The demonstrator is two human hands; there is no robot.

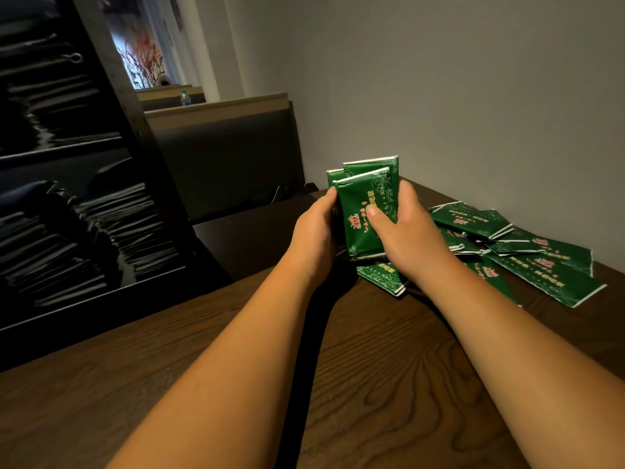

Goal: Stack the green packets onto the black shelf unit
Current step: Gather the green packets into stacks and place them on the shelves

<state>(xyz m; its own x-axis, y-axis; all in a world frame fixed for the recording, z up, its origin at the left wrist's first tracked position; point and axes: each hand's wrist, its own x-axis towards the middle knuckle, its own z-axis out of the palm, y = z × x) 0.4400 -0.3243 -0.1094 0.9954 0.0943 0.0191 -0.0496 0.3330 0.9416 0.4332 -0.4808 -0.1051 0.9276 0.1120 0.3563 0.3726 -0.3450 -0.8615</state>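
Head view: we're mid-gather, our left hand (314, 228) and right hand (406, 238) both grip the packet bundle (362, 211) upright between the fingers; loose packets (541, 262) lie beyond our right fingers. Next, probably: square it, carry left to black shelf unit (67, 198)

Red print on the green packets (358, 204) seems too blurred to read.

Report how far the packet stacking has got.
Done: the shelf holds stacks of flat items, too dark to tell whether they are packets. In hand: the left hand and right hand grip a bundle of packets upright over the table. Left: a loose pile of packets lies on the table by the wall.
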